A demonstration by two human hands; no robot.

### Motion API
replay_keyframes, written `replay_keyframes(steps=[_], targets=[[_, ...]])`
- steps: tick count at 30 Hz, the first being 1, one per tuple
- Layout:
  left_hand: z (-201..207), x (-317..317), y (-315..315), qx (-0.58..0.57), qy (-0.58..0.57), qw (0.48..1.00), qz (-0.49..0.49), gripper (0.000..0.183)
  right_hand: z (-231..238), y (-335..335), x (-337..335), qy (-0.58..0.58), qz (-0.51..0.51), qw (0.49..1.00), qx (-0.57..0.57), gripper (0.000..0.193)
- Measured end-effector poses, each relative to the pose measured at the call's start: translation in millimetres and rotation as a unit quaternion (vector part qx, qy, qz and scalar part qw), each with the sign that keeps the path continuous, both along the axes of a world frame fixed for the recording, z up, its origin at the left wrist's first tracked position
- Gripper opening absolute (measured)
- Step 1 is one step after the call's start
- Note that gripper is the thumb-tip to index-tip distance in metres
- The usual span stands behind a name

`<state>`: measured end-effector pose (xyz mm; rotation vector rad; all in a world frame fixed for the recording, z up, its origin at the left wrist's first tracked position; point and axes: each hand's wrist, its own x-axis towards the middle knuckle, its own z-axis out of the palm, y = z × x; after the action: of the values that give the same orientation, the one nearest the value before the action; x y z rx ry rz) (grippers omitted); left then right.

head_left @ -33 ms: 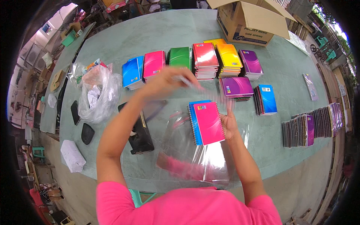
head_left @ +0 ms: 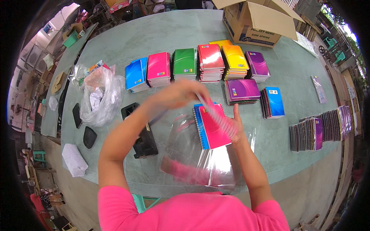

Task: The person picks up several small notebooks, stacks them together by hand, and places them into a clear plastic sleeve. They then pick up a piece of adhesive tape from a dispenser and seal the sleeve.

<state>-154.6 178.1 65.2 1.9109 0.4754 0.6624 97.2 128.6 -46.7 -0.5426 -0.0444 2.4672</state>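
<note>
My left hand (head_left: 187, 90) is closed on the upper end of a pink spiral notebook (head_left: 216, 115), tilted nearly edge-on and smeared by motion. The notebook's lower end meets the palm side of my right hand (head_left: 239, 125). That hand is upright with one finger stretched up; its other fingers are partly hidden. Beneath the held notebook, another pink notebook (head_left: 211, 133) overlaps a blue spiral notebook (head_left: 201, 133), their wire bindings on the left. Clear plastic film (head_left: 192, 165) spreads under and in front of them.
Across the table stand stacks of blue (head_left: 135, 73), pink (head_left: 158, 63), green (head_left: 185, 61), red (head_left: 211, 56), yellow (head_left: 235, 57) and purple notebooks (head_left: 258, 63). A cardboard box (head_left: 254, 27) stands behind; bundled notebooks (head_left: 318, 133) lie right. A plastic bag (head_left: 100, 96) and black case (head_left: 144, 134) lie left.
My left hand has moved slightly right and down, tilting the pink notebook more steeply. Its lower end has dropped toward my right palm, and the green stack shows more fully.
</note>
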Motion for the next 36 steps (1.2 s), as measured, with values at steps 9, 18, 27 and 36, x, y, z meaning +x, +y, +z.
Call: replay_keyframes(steps=[9,18,27,36], targets=[[-107,-24,71,0.432,0.410,0.708,0.379,0.027,-7,-13,15,-0.214,-0.003,0.966,0.145,0.040],[9,12,28,-0.014,-0.071,0.968,0.241,0.019,1,-11,20,0.003,-0.050,0.995,-0.087,0.052],[-94,13,57,0.409,0.373,0.722,0.414,0.032,-14,-26,35,-0.040,-0.039,0.998,0.012,0.045],[-2,25,29,0.051,-0.044,0.893,0.444,0.026,-22,-22,54,-0.053,-0.101,0.993,-0.030,0.044]])
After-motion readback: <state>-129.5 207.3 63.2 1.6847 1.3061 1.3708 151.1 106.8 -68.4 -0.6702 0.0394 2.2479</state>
